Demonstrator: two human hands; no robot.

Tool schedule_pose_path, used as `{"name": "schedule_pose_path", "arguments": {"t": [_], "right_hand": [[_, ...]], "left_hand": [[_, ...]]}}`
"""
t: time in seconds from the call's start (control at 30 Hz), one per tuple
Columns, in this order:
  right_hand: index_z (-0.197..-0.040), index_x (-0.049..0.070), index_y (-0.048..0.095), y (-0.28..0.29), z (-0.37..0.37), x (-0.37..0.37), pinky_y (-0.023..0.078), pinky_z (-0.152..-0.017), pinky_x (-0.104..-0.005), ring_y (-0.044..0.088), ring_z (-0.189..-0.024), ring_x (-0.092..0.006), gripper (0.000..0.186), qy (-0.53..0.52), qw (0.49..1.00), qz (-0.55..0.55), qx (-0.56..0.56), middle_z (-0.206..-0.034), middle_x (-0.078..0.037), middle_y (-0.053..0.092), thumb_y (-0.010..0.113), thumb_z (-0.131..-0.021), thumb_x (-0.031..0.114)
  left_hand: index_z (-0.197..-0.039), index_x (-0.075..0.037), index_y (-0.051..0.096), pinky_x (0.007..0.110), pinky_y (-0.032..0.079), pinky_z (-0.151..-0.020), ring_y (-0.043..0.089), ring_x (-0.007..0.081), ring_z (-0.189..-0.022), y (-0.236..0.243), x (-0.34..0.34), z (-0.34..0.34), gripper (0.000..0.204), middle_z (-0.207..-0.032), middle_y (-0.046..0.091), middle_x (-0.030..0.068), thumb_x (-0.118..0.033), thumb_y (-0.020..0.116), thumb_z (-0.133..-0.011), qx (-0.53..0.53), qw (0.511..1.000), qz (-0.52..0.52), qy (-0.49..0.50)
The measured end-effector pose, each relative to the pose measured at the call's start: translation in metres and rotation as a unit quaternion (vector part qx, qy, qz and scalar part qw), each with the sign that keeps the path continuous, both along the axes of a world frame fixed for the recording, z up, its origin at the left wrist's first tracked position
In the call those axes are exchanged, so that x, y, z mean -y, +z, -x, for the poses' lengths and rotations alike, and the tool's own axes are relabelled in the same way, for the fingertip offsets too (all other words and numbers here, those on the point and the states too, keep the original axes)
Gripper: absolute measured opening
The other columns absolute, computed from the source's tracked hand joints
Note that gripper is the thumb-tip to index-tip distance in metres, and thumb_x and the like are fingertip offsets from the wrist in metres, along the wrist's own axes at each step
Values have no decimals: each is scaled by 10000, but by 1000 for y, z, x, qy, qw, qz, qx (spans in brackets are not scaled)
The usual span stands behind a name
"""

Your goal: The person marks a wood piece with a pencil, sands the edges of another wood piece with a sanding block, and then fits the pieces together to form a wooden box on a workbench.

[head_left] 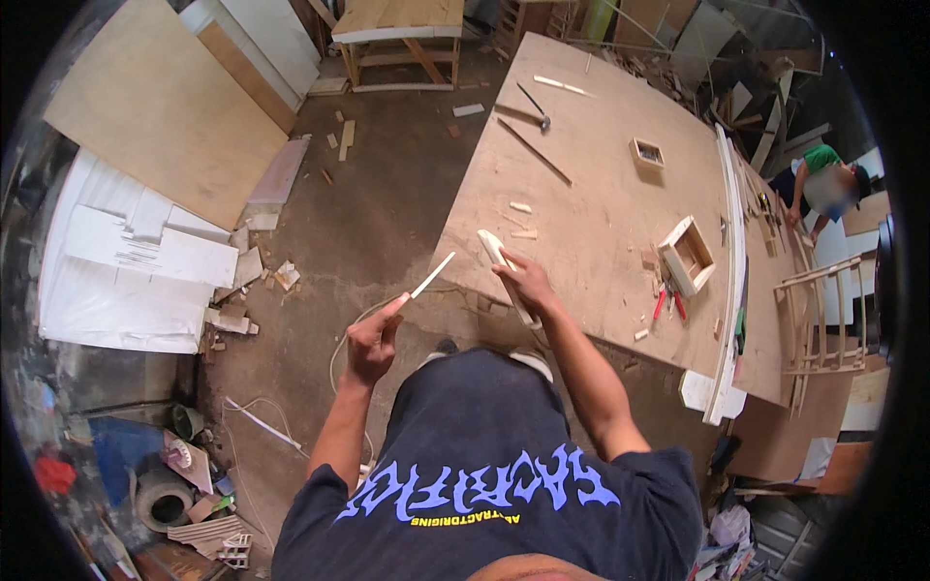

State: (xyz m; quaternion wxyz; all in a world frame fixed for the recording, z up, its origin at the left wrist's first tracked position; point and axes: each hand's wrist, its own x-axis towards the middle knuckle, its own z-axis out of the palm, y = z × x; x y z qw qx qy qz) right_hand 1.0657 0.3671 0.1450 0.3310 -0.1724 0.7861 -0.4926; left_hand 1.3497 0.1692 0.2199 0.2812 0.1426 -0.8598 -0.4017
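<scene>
While one large plywood sheet [174,107] leans at the far left above several white boards [145,261], whose exact count is hard to make out, one tyre [163,504] lies below among scrap. Toward the middle, the left hand [373,347] grips one thin pale wooden strip [433,275] in the air; its lower end is hidden in the fingers, and its long axis slants away and to the right. Just right of it, the right hand [526,283] grasps one wider wooden piece [492,247], partly covering its middle. This piece's tapered end points away and slightly left, its long axis running back toward the person's right side. Behind it stretches the table [591,242], carrying two open wooden boxes: the small box [647,154], with contents too small to identify, and the larger box [675,269], tilted in view. Two red handles [668,302] show beside the larger box. At the far right, one co-worker [823,184] bends forward, lower body largely hidden.
</scene>
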Motion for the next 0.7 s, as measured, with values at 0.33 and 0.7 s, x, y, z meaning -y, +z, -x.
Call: {"name": "schedule_pose_path", "arguments": {"t": [0.33, 0.7], "right_hand": [[-1430, 185, 688, 85, -72, -3, 509, -1092, -394, 564, -1374, -280, 614, 167, 965, 161, -122, -1603, -138, 509, 876, -865, 335], [-1429, 198, 684, 99, -59, -21, 462, -1159, -468, 511, -1434, -342, 632, 177, 971, 108, -119, -1588, -172, 514, 865, -861, 407]], "left_hand": [[-1247, -13, 740, 351, 606, -884, 775, 300, -1085, 4, -20, 8, 290, -1203, 770, 181, 29, 682, -966, -32, 999, 26, -8], [-1262, -17, 738, 347, 610, -858, 785, 277, -1055, 16, -43, -7, 315, -1178, 777, 182, 19, 707, -950, -27, 999, -4, -28]]}}
